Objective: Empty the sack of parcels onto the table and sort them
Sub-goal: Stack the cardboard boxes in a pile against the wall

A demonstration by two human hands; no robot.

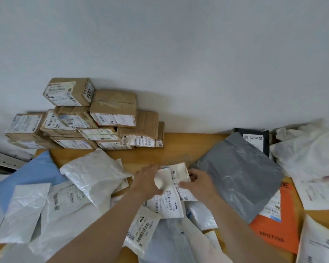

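A small white mailer with a printed label [176, 173] is held over the middle of the wooden table [188, 143]. My left hand [148, 182] grips its left side and my right hand [199, 184] pinches its right edge. Beneath them lie more white labelled mailers [165, 204]. Cardboard boxes [87, 118] are stacked against the wall at the back left. White poly bags [95, 173] are piled at the left. A grey poly bag [239, 175] lies to the right of my hands.
A blue bag [32, 175] lies at far left under the white ones. An orange packet [277, 224] sits at right under the grey bag, a black packet [254, 139] behind it. A crumpled white sack [308, 149] fills the back right corner.
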